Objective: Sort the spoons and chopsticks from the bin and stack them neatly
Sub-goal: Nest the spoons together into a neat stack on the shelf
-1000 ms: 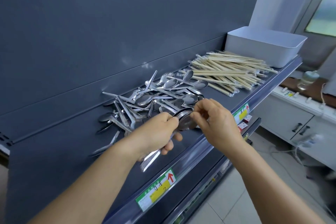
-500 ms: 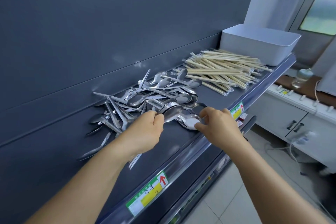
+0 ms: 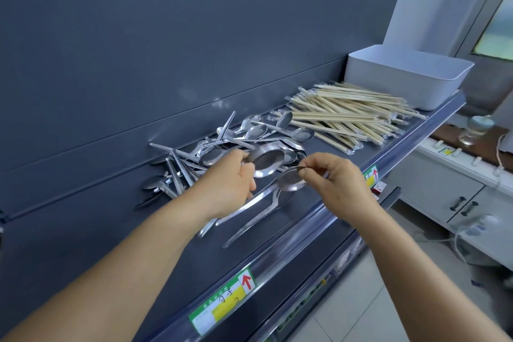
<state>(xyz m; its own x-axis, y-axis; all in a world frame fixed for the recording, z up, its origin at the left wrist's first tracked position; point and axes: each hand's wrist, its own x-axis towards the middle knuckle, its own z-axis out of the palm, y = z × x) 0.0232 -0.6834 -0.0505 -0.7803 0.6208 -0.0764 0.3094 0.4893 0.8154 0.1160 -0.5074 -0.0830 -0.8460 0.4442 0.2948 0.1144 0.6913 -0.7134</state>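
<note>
Left hand point(image 3: 230, 183): grips nested spoons point(image 3: 266, 161).
Right hand point(image 3: 337, 180): pinches one spoon point(image 3: 290, 182) by its bowl.
Shelf point(image 3: 319, 219): spoon pile point(image 3: 222, 144), chopsticks point(image 3: 347, 116), bin point(image 3: 405, 75).

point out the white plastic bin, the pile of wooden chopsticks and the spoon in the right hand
white plastic bin point(image 3: 399, 83): head view, front wall
pile of wrapped wooden chopsticks point(image 3: 349, 114): head view, middle of pile
steel spoon pinched by right hand point(image 3: 290, 182): head view, bowl

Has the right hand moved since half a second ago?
Yes. The right hand, then low by the shelf edge, has lifted, pinching a spoon.
</note>
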